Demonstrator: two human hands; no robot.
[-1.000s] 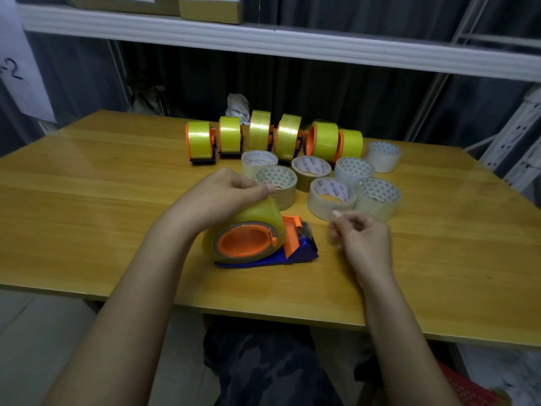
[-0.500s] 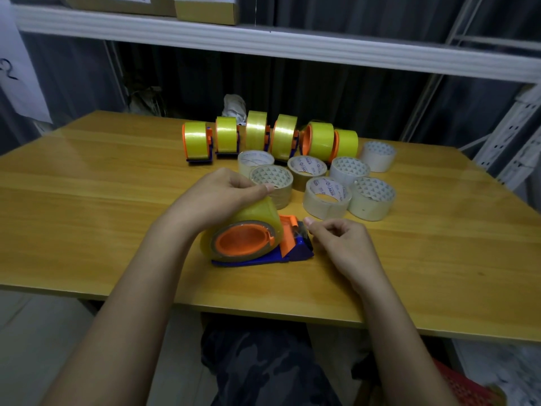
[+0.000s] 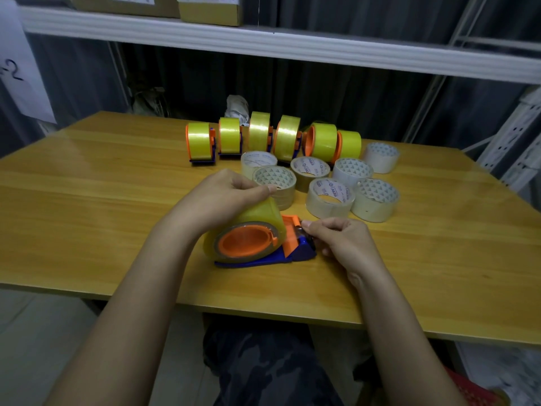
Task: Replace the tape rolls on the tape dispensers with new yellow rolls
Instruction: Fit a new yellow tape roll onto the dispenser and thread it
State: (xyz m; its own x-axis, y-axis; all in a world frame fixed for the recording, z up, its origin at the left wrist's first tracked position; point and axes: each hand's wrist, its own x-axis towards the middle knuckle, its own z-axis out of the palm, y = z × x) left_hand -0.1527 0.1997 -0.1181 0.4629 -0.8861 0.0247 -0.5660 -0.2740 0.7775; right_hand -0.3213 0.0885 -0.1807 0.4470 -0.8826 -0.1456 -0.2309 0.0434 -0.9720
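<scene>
Tape dispenser (image 3: 295,251), blue base, orange hub: near front edge of desk (image 3: 87,206), carrying yellow roll (image 3: 260,213). Left hand (image 3: 222,197): fingers curled over the roll's top. Right hand (image 3: 339,244): fingers pinching at the dispenser's cutter end. Behind: row of loaded dispensers (image 3: 275,139); cluster of pale tape rolls (image 3: 330,183), lying flat.

A handwritten "2" is seen on the white paper sheet (image 3: 20,80) hung at left, print inside the clear tape rolls' cardboard cores (image 3: 330,191) too small to be read.

Seven yellow-roll dispensers (image 3: 254,238), seven loose pale rolls (image 3: 330,197), two hands (image 3: 225,197)
</scene>
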